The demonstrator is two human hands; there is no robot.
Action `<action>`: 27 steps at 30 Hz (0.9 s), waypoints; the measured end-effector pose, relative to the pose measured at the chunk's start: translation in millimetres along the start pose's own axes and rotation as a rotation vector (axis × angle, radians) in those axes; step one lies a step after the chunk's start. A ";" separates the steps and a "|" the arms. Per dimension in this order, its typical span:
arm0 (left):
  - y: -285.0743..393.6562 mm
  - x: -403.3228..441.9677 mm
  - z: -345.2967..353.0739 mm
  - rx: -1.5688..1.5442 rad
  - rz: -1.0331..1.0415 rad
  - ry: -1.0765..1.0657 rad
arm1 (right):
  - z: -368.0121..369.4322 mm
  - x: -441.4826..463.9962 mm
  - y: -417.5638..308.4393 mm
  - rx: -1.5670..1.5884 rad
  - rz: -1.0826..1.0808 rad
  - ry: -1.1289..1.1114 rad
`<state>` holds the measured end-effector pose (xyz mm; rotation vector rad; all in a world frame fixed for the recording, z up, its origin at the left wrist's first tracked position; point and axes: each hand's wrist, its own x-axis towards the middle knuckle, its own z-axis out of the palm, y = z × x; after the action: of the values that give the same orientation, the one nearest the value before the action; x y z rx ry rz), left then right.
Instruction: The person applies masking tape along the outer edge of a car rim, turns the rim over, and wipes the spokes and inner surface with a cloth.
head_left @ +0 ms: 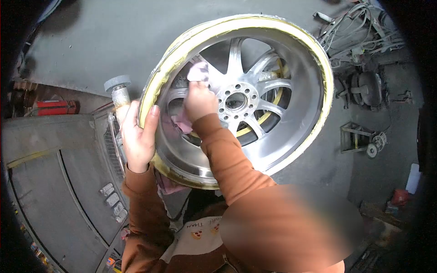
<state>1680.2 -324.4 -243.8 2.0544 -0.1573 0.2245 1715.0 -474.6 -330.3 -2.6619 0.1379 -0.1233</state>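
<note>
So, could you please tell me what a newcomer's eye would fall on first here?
Most likely the large metal wheel, tilted across the upper middle, its rim edged by a bright yellow band. Next would come the right hand inside it, holding a pale pinkish cloth near the spokes, and the left hand gripping the wheel's left edge.

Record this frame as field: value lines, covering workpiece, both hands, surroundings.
workpiece: spoked metal wheel, open side facing the camera
edge: yellow band around the rim
left hand: gripping the wheel's edge
right hand: inside the wheel, holding a pinkish cloth
surroundings: tangled cables, upper right; red object, left
</note>
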 end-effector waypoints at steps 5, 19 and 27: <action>15.5 0.1 -1.6 -0.043 -0.091 0.013 | -36.3 -19.0 20.2 -0.209 0.015 -0.280; 10.3 0.3 -0.4 0.007 -0.026 0.020 | -16.3 17.3 10.6 -0.042 0.011 0.066; 13.8 2.2 0.8 0.065 -0.045 0.026 | 9.6 14.2 -29.0 0.675 0.033 0.253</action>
<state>1679.6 -331.7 -231.8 2.1164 -0.0889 0.2314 1732.4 -446.3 -324.5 -1.9625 0.1829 -0.4165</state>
